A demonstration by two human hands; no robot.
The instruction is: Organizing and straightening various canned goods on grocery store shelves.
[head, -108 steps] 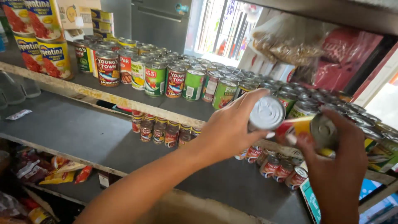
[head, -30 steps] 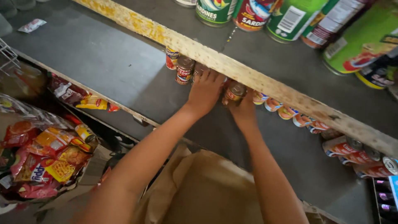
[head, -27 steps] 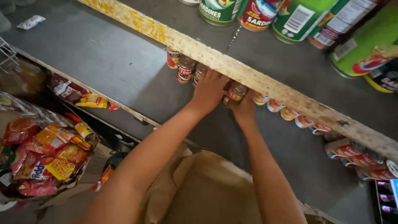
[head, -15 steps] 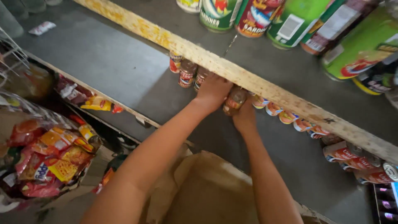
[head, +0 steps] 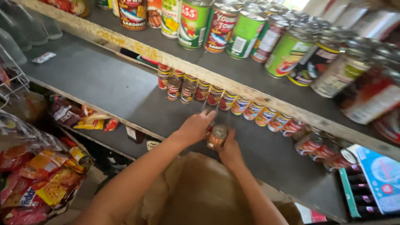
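A small can (head: pixel 217 135) with a red and orange label sits between both my hands above the grey middle shelf (head: pixel 104 83), near its front edge. My left hand (head: pixel 195 127) wraps it from the left, fingers pointing toward the back row. My right hand (head: pixel 230 151) grips it from below and the right. Behind them a row of small cans (head: pixel 233 104) lines the back of the shelf, under the wooden lip of the upper shelf (head: pixel 175 62).
Larger cans (head: pixel 246 33) crowd the upper shelf. An open brown cardboard box (head: pixel 200 196) lies under my arms. Snack packets (head: pixel 37 175) hang at lower left, a wire rack (head: pixel 12 83) at left, and a blue carton (head: pixel 381 179) at right.
My hands have pulled back from the row of small cans at the back of the shelf toward its front edge, bringing one small can along. The camera view has tilted up.
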